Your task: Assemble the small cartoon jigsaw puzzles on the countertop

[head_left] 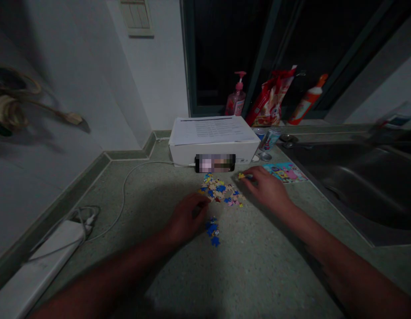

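A scatter of small coloured puzzle pieces [221,191] lies on the speckled green countertop [252,266], just in front of a white box [213,139]. A smaller cluster of mostly blue joined pieces [213,230] sits nearer me. My left hand [185,219] rests curled on the counter between the two groups, its fingertips at the near edge of the scatter. My right hand [267,188] reaches over the scatter's right side and pinches a yellow puzzle piece [241,176] at its fingertips.
A phone [215,163] leans against the white box, with a cable running left to a power strip [42,266]. A colourful picture card [285,172], a can [270,138], a pink soap dispenser [236,99], a red bag [272,99] and a steel sink [368,186] stand right.
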`<state>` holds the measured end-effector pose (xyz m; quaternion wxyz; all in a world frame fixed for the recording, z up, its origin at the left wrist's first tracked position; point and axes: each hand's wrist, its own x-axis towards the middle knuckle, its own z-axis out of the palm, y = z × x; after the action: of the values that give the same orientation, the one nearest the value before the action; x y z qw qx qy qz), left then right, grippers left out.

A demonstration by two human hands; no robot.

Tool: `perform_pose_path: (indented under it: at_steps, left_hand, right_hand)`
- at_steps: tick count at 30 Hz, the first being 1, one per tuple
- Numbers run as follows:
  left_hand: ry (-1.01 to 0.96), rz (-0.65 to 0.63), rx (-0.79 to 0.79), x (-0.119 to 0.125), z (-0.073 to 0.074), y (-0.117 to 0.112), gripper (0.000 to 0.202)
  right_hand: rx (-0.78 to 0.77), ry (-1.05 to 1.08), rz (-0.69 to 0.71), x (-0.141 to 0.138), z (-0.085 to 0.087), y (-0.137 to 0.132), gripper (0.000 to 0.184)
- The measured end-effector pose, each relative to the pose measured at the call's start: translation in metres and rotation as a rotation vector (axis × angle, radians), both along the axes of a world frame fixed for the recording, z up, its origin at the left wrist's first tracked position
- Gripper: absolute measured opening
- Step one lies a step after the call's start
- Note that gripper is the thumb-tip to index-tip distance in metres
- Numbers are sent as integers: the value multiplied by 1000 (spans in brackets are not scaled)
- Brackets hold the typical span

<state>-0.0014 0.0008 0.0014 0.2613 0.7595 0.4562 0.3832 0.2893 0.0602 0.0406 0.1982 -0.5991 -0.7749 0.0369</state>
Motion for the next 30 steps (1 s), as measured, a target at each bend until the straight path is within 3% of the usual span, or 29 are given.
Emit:
perform_pose_path:
  at_steps: [6,12,16,24,30]
  left_hand:
    - [-8,-13,-8,-1,2,-1,13]
    - [18,-4,7,0,2,-1,14]
    - [-10,0,-3,1,1,0,13]
    - [-7,2,-7,1,5,-2,15]
    - [-11,-10,-18,1,4,-1,14]
  right_hand:
    - [-96,-223,-213,27,-1,20,30]
    - [-205,-333,-215,27,-4,22,34]
    - [-163,-316,-220,25,0,20,33]
    - [-262,-76,125,-5,9,-11,31]
    - [-300,-80,119,-14,-1,-17,21]
